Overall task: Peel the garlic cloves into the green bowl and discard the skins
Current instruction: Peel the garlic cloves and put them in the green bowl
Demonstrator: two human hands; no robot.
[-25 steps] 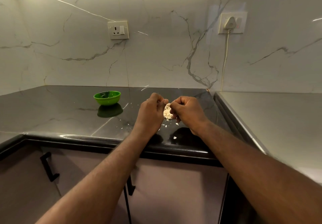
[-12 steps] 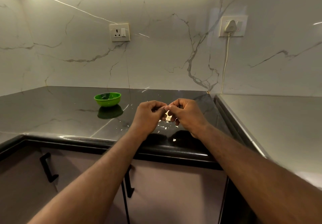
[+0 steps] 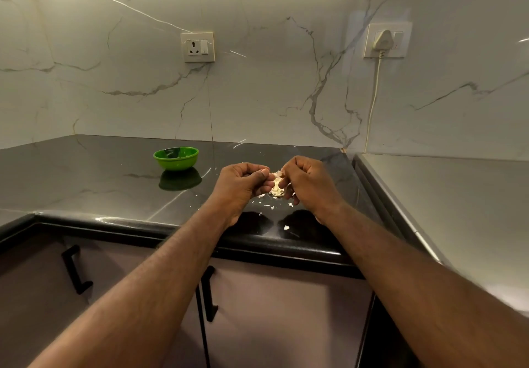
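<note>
Between my two hands is a pale piece of garlic [image 3: 276, 183] with papery skin, held just above the black countertop [image 3: 86, 178]. My left hand [image 3: 243, 184] has its fingers curled and pinches the garlic from the left. My right hand [image 3: 309, 184] grips it from the right, fingers curled round it. Small white skin flakes [image 3: 269, 205] lie scattered on the counter under and in front of the hands. The green bowl [image 3: 176, 158] stands to the left and farther back, apart from both hands; what it holds is unclear.
A marble wall rises behind the counter, with a socket [image 3: 198, 47] and a plugged-in white cable [image 3: 373, 95]. A steel surface [image 3: 443, 195] adjoins the counter on the right. Cabinet doors with black handles [image 3: 76, 270] sit below the counter's front edge.
Both hands have stayed at the same spot, working the garlic; the fingers have shifted slightly and more of the pale garlic shows between them than half a second ago.
</note>
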